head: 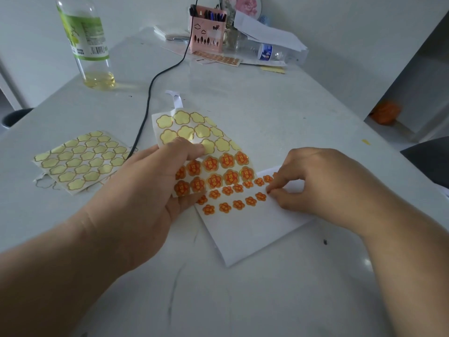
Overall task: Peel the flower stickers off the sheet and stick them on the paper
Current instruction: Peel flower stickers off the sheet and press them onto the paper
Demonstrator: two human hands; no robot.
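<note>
Two rows of flower stickers [238, 204] run from lower left to upper right across the paper [255, 237], which lies slantwise on the table [267, 300]; the right hand [315, 183] sits at the lower row's right end, fingertips pinched together on the paper, though whether a sticker is between them I cannot tell; the left hand [145, 190] grips the sheet [194, 132] just left of it, over the paper's left edge, unpeeled flowers [218, 171] on its near half; farther back, a pen holder [206, 37] holds pens and a bottle [90, 45] a little yellow liquid.
</note>
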